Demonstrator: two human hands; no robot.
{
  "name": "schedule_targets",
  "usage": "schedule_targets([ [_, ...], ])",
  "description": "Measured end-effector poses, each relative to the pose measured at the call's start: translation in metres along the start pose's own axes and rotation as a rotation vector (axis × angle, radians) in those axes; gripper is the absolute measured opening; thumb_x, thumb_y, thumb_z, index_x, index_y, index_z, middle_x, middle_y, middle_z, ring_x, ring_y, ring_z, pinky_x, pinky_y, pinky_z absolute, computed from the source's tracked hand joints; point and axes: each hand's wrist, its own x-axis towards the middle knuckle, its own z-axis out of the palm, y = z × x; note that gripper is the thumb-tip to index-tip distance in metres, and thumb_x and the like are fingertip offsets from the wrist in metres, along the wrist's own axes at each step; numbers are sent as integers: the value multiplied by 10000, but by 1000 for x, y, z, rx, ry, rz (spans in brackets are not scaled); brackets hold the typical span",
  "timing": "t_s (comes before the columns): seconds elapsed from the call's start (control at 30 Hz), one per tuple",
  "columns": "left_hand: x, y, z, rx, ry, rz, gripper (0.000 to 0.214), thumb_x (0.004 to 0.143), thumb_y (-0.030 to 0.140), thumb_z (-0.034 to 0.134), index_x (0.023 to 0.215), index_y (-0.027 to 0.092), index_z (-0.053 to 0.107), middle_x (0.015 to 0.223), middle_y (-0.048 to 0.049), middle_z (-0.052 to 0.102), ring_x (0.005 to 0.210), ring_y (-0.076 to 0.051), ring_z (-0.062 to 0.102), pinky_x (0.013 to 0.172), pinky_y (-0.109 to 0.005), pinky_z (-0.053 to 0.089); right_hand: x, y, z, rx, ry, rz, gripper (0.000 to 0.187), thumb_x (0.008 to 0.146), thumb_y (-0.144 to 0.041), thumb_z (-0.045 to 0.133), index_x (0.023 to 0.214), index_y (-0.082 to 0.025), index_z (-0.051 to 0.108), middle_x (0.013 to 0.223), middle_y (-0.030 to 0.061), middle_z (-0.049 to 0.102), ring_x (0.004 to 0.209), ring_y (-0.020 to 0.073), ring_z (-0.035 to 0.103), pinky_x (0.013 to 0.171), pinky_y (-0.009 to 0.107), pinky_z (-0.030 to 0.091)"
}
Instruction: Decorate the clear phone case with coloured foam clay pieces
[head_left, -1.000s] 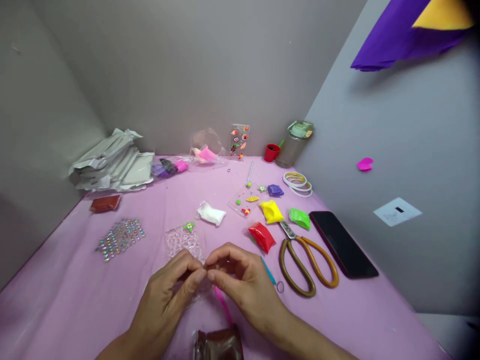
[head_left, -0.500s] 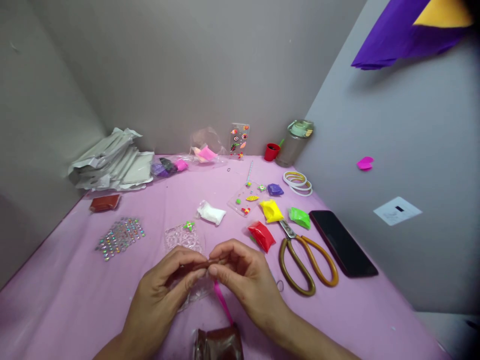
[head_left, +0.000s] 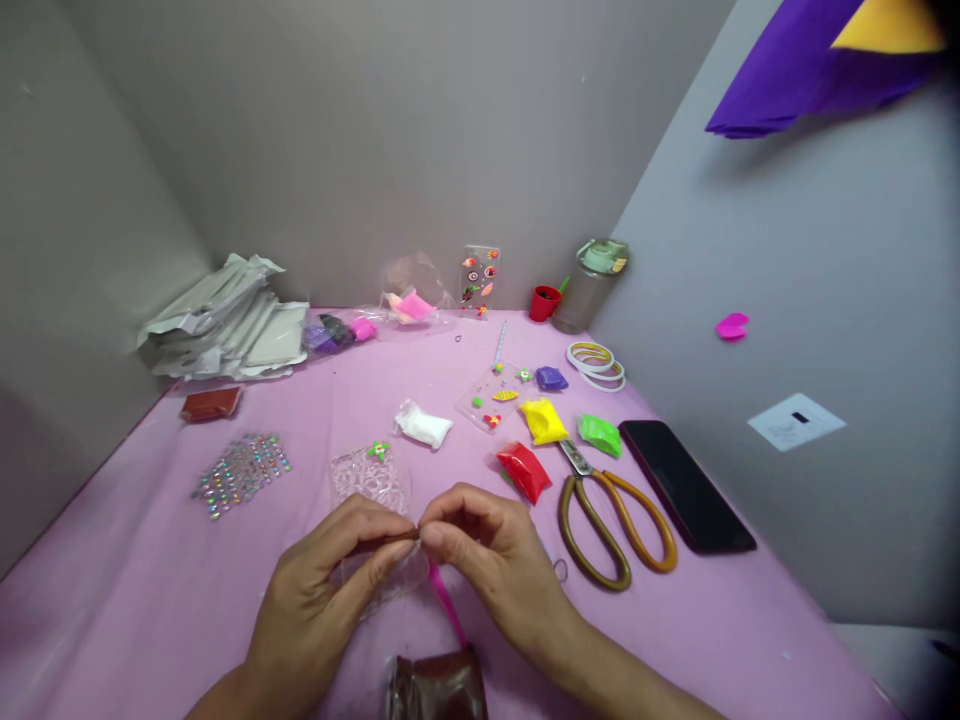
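Low in the middle, my left hand point(head_left: 322, 585) is closed, pinching a thin piece of brown clay point(head_left: 384, 541) between thumb and fingers. My right hand point(head_left: 501, 560) meets it, thumb and forefinger pinched at the clay's right end; much of the piece is hidden by the fingers. Beneath both hands lies a clear patterned case point(head_left: 371, 478) with a small green flower point(head_left: 379, 450) at its top edge. Closer to me sits a packet of brown clay point(head_left: 442, 690), and a bright pink strip point(head_left: 448, 606) runs up from it towards my hands.
To the right lie scissors point(head_left: 592, 520), a phone point(head_left: 686, 485) and red point(head_left: 523, 472), yellow point(head_left: 543, 421) and green point(head_left: 599, 435) clay packets. A white packet point(head_left: 424, 425) and a decorated clear case point(head_left: 480, 405) are beyond. Rhinestones point(head_left: 241, 475) lie left; a bottle point(head_left: 590, 285) stands behind.
My right fingertips have shifted slightly to the right, and more of the brown clay shows under my left fingers. Everything on the table stays put.
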Motion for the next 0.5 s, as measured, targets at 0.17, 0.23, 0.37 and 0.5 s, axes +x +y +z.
schedule_targets([
  [0.17,3,2,-1,48,-77,-23,162,942,214,605,819,243,706,747,34,676,689,-115,646,639,-173,487,0,0,1,-16,-18,2,152,852,-252,682,726,-167,682,676,-30,605,656,105,523,634,212,425],
  [0.23,4,3,0,80,-100,-32,252,968,238,551,740,219,656,681,34,621,623,-114,606,593,-184,464,0,2,0,-28,-24,-6,205,867,-281,670,698,-165,663,649,-35,580,629,101,499,607,211,411],
  [0.37,4,5,1,121,-85,-32,313,974,247,518,672,210,593,625,40,553,564,-113,559,543,-189,440,-1,1,0,-65,-33,-19,252,887,-292,651,671,-164,644,641,-36,567,622,99,491,599,209,407],
  [0.5,5,6,1,82,-43,-22,157,926,224,602,800,228,695,719,22,667,651,-133,646,605,-190,502,-1,-3,1,-59,-21,-24,120,865,-245,678,769,-173,679,723,-21,630,693,116,554,656,217,445],
])
